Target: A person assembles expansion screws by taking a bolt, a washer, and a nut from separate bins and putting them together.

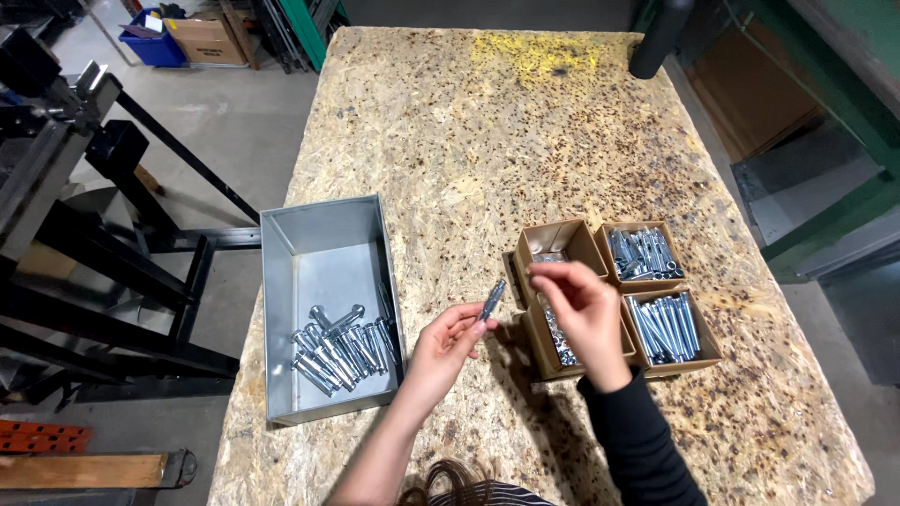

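Left hand [441,345] pinched shut on a slim, shiny metal bolt [491,299], tilted upward from the fingertips. Right hand [579,309] just beside it, fingers curled together over small brown cardboard boxes [562,242] of bright steel hardware; anything held, impossible to tell. Left of the left hand, a smooth grey sheet-metal bin [323,245] with assembled bolts, on a rough chipboard table [487,131].

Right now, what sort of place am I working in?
Probably a workshop or small factory floor: a rough chipboard workbench, cardboard boxes of bolts, a steel tray of assembled fasteners, and black metal framing alongside.
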